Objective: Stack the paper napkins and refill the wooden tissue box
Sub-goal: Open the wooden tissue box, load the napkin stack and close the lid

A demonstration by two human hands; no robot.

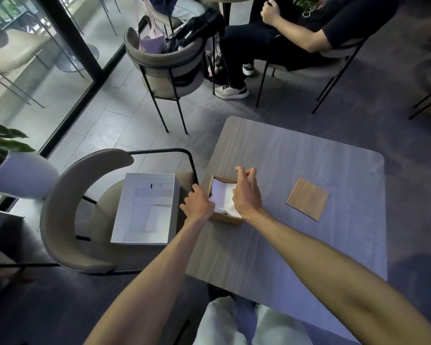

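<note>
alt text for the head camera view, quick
Two bare hands meet at an open wooden tissue box holding white paper napkins on a grey table: left hand at its left side, right hand above the napkins, fingers loose. A wooden lid lies to the right; a white carton sits on a chair.

One wooden tissue box [228,217] stood at the left edge of the single table [309,245], and one wooden lid [307,198] lay toward its right edge. Two hands were over the box, the left hand [197,204] and the right hand [246,192]. The napkins [223,195] inside were too bunched to count. Three chairs [67,207] showed plainly, along with one white carton [147,207] and one potted plant [18,175].
</note>
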